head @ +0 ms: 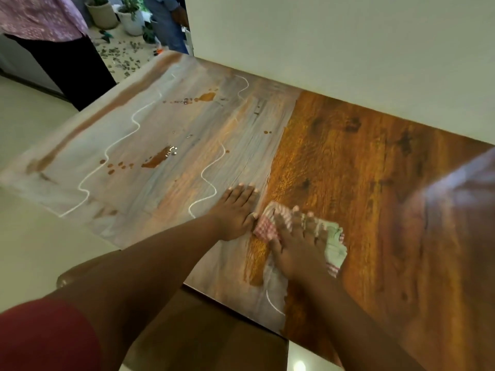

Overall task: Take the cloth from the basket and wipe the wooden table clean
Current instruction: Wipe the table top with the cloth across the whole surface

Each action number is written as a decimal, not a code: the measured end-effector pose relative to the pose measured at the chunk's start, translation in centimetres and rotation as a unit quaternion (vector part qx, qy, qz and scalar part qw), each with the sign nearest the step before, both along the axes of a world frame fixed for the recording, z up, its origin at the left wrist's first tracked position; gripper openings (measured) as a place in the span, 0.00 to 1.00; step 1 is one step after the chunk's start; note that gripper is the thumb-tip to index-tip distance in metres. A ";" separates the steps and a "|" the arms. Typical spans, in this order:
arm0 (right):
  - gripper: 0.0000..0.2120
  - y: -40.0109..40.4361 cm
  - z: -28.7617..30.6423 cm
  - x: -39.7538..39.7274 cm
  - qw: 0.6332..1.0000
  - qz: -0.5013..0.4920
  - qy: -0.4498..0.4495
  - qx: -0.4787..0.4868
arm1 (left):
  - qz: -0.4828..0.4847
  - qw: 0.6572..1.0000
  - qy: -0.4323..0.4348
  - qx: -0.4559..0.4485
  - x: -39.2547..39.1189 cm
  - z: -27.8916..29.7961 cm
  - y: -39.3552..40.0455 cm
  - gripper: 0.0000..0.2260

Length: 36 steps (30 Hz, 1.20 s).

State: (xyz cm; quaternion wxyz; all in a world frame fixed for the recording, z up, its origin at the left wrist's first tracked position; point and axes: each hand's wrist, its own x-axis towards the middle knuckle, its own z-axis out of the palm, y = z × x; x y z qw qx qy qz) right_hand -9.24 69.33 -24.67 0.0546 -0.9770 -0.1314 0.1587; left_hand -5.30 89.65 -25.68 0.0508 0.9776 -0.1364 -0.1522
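- Now my right hand (294, 250) presses the checked cloth (333, 249), fingers spread, on the wooden table (361, 156).
- Left hand (235, 207) rests flat beside it, holding nothing.
- Soft and limp, I'd judge; palm its middle.

Soft daylight glares off the table (348, 156); blurred, warped edges

Home (potted plants (130, 16), wooden table (348, 170)).
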 end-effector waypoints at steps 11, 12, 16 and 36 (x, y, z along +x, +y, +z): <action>0.28 -6.2 0.9 -10.4 0.985 0.156 -0.020 -0.065 | 0.026 0.997 0.064 0.030 0.3 1.5 -0.8 0.28; 0.28 -6.5 0.7 -10.5 0.986 0.153 -0.010 -0.067 | 0.026 0.997 0.067 0.031 0.4 1.5 -0.8 0.28; 0.28 -6.4 0.2 -11.0 0.990 0.129 0.019 -0.053 | 0.032 0.996 0.075 0.029 0.4 1.6 -0.7 0.28; 0.30 4.3 -0.7 -7.5 0.976 0.217 0.014 0.030 | 0.042 0.993 0.100 0.041 0.5 2.3 -1.3 0.28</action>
